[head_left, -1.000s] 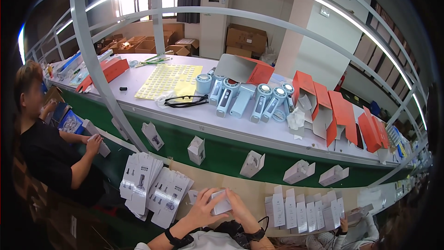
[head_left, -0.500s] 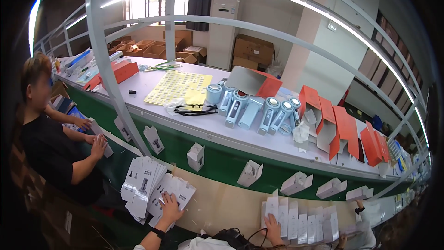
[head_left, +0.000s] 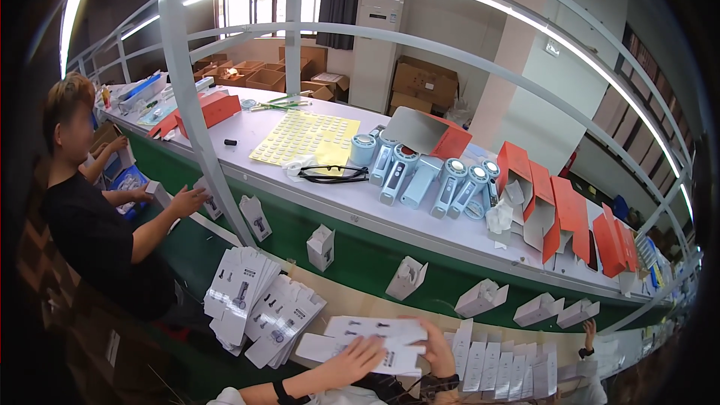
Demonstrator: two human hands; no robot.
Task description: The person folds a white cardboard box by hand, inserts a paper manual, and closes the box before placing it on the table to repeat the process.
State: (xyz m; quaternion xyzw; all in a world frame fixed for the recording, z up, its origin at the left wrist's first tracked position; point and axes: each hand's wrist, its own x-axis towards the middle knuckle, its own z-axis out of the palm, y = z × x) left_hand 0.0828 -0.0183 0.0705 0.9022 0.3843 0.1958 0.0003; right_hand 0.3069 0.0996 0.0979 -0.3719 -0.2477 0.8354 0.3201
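Note:
A flattened white carton [head_left: 341, 328] with small printed pictures is held between both my hands at the near edge of the bench. My left hand [head_left: 358, 361] lies across its near side, fingers on the printed face. At the carton's right end my right hand [head_left: 437, 351] grips the edge, fingers curled over it. Just to the left, two overlapping piles of flat cartons [head_left: 241, 286] rest on the bench, the nearer pile of cartons [head_left: 287, 311] fanned out. Beside my right hand stands a row of folded white boxes [head_left: 491, 364], packed close together.
Several open white boxes [head_left: 409, 277] stand along the green belt [head_left: 364, 274]. Behind it, a table [head_left: 315, 199] holds light-blue handheld devices [head_left: 424, 180], orange-red boxes [head_left: 574, 210] and black-framed glasses [head_left: 334, 174]. A co-worker [head_left: 90, 217] works at left; another person's hand [head_left: 588, 336] reaches in at right.
My left hand has moved right from the pile with a flat carton. My right hand has left the box row and now holds that carton's edge. The left co-worker's hand has lifted toward the belt.

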